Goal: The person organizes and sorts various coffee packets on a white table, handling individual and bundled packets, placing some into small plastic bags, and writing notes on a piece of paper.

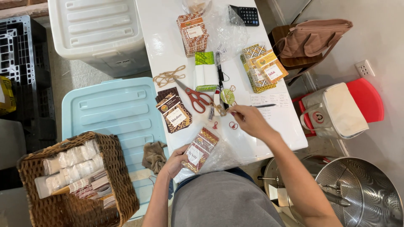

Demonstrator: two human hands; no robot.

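Left hand (174,162): nearest the body, at the near edge of the surface (164,46); its grip is pressed onto a small patterned packet in clear wrap (201,149), thumb on top and fingers beneath, so the packet sits tilted with its printed face up to the camera.
Packet position: half over the surface edge, loose wrap trailing to the right; the grip takes only its near-left corner, the rest stands free.
Right hand (248,120): reaches further in, fingertips pinched together on something small and thin; what it is cannot be told.
Tie bundle (219,108): just left of those fingertips, touching or nearly so, beside a green round tag (227,96).
Scissors (194,97): red-handled, lying shut within easy reach left of the tag.
Dark packets (173,110): fanned stack at the left.
Rubber bands (168,77): loose heap beyond the scissors.
Far stacks: orange packets (192,33), yellow packets (264,67), calculator (244,15) at the far end.
Basket (78,180): off the surface, left, holding wrapped rolls.
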